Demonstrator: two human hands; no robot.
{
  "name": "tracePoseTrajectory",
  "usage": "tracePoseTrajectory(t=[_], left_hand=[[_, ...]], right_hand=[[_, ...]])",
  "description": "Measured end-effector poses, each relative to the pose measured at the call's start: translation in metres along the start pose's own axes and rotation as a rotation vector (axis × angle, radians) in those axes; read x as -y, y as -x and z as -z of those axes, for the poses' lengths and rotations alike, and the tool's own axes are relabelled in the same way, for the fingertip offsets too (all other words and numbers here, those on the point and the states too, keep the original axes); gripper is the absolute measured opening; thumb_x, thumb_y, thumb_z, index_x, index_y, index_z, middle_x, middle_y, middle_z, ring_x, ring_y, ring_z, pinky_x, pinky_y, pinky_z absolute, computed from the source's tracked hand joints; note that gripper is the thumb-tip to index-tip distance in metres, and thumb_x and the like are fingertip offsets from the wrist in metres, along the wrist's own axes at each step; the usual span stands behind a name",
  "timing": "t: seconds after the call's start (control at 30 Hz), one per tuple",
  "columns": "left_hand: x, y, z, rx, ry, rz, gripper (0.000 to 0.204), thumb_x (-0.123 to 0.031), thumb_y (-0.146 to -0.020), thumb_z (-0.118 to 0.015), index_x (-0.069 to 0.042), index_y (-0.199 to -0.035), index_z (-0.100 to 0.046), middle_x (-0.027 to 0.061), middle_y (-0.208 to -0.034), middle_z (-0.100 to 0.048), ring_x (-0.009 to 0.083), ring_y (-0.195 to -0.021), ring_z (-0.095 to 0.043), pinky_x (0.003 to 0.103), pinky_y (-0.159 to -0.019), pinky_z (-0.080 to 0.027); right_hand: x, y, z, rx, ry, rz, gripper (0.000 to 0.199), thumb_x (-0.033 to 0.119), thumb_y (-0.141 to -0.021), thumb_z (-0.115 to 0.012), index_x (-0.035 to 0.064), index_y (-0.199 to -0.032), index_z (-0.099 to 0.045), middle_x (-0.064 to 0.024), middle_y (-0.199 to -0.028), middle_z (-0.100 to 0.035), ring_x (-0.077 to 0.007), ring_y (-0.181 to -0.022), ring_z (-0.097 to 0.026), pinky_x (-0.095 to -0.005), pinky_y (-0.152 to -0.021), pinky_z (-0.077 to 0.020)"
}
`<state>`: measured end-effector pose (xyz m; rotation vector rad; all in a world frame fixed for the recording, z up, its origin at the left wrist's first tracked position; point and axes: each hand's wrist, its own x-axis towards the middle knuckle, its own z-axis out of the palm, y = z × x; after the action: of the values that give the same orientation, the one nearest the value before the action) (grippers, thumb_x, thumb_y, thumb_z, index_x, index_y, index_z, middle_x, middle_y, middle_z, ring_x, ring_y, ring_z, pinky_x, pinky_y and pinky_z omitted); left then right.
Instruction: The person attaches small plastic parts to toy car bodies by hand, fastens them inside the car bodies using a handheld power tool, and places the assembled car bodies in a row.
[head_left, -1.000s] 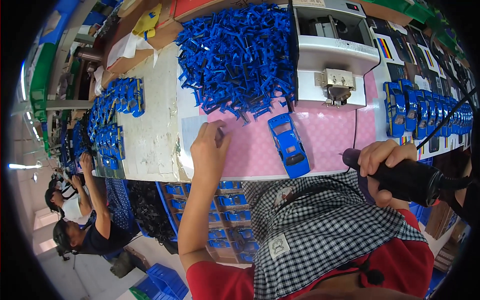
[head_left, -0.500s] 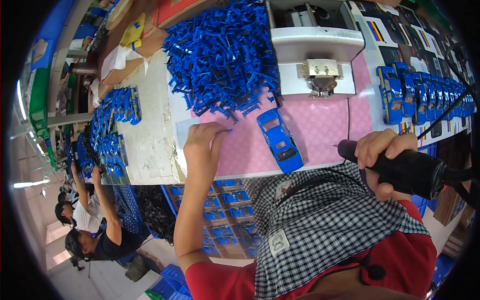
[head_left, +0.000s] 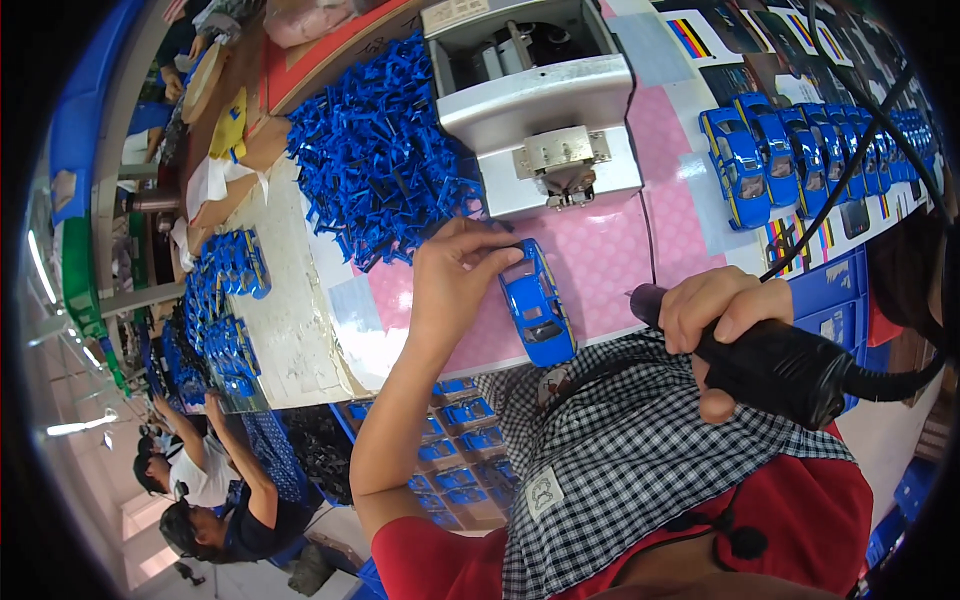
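A blue toy car [head_left: 536, 300] rests on the pink mat [head_left: 600, 245], its near end by the table edge. My left hand [head_left: 462, 272] is at the car's far end, thumb and finger pinched together over it. The small blue plastic part seen between these fingertips a moment ago is now mostly hidden by them. In my right hand [head_left: 715, 315] is a black electric screwdriver [head_left: 775, 370], fingers wrapped round its body. Its thin tip points left, apart from the car. A heap of small blue plastic parts [head_left: 375, 150] lies just beyond my left hand.
A grey metal screw feeder [head_left: 540, 95] stands at the back of the mat. Rows of blue toy cars [head_left: 740, 165] line the right side, crossed by a black cable [head_left: 845, 180]. More cars [head_left: 228, 265] stand at left, where co-workers [head_left: 215, 510] sit. Beneath the table are compartmented trays [head_left: 465, 440].
My left hand has moved right and away from me, from the mat to the car's far end. The screwdriver has shifted slightly left in the view. My view has turned somewhat.
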<state>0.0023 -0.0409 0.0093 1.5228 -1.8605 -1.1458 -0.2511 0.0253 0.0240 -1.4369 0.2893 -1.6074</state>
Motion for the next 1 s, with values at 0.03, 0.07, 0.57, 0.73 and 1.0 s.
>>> tracePoseTrajectory(t=[0.03, 0.07, 0.57, 0.73, 1.0], left_hand=[[-0.002, 0.000, -0.002, 0.012, -0.005, -0.005, 0.020, -0.003, -0.074, -0.071, 0.000, -0.093, -0.068, 0.0072, -0.089, -0.060, 0.0107, -0.075, -0.056, 0.022, -0.065, -0.047], [-0.006, 0.002, -0.003, -0.017, -0.046, -0.002, 0.019, -0.003, -0.074, -0.070, 0.000, -0.093, -0.068, 0.0075, -0.089, -0.060, 0.0109, -0.076, -0.056, 0.022, -0.066, -0.047], [-0.018, 0.006, -0.004, -0.064, -0.175, -0.075, 0.021, -0.003, -0.071, -0.068, -0.007, -0.091, -0.071, 0.0106, -0.088, -0.063, 0.0201, -0.076, -0.060, 0.029, -0.067, -0.047], [-0.013, 0.006, -0.003, -0.084, -0.130, -0.043, 0.020, -0.003, -0.072, -0.067, -0.005, -0.092, -0.070, 0.0105, -0.086, -0.063, 0.0195, -0.075, -0.060, 0.029, -0.066, -0.047], [-0.016, 0.008, -0.009, -0.116, -0.178, -0.088, 0.017, -0.003, -0.074, -0.066, -0.003, -0.091, -0.070, 0.0103, -0.081, -0.061, 0.0201, -0.073, -0.059, 0.028, -0.065, -0.046]], right_hand=[[-0.002, -0.002, -0.001, -0.012, 0.005, 0.004, 0.055, 0.015, -0.064, -0.082, 0.0059, -0.102, -0.042, -0.0139, -0.079, -0.055, -0.0209, -0.066, -0.056, -0.0359, -0.063, -0.0473], [-0.004, -0.005, 0.000, 0.011, 0.033, 0.038, 0.055, 0.024, -0.065, -0.081, 0.0066, -0.099, -0.042, -0.0116, -0.074, -0.055, -0.0200, -0.061, -0.056, -0.0333, -0.057, -0.0479], [0.003, -0.003, 0.006, 0.081, 0.071, 0.027, 0.058, 0.031, -0.063, -0.083, 0.0076, -0.098, -0.044, -0.0098, -0.072, -0.056, -0.0209, -0.059, -0.058, -0.0327, -0.053, -0.0495], [0.004, -0.002, 0.005, 0.078, 0.090, 0.034, 0.058, 0.032, -0.064, -0.083, 0.0079, -0.098, -0.043, -0.0097, -0.071, -0.056, -0.0207, -0.058, -0.059, -0.0324, -0.053, -0.0495], [0.008, -0.001, 0.009, 0.080, 0.103, 0.047, 0.056, 0.030, -0.065, -0.082, 0.0079, -0.098, -0.042, -0.0100, -0.072, -0.056, -0.0210, -0.060, -0.058, -0.0328, -0.054, -0.0495]])
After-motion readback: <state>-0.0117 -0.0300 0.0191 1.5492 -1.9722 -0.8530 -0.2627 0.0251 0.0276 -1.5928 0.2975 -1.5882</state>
